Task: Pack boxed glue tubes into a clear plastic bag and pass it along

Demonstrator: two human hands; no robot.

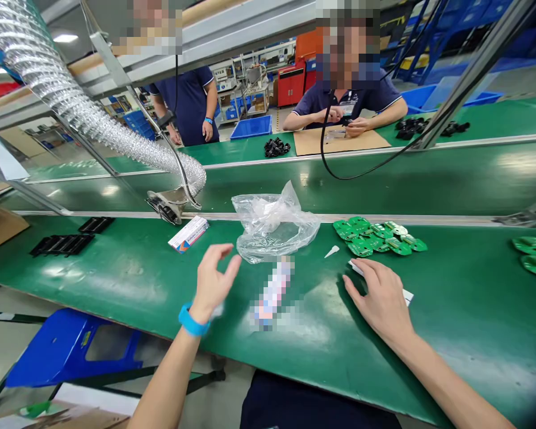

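Green bench, parts laid out — left hand (212, 280) lifted, fingers spread, empty, beside the blurred tube (272, 292); right hand (382, 298) flat on a white slip (405, 295). Setup stage, I'd judge: gripping the tube comes next. Bag (272, 223) and boards (377, 236) beyond.

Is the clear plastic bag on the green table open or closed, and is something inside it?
Open: the clear plastic bag lies crumpled with its mouth gaping upward. It looks empty, though creases hide part of the inside.

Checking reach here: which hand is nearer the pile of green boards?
Right. The right hand lies flat on the table just below the green boards. The left hand is raised, open, far to their left, beyond the plastic bag.
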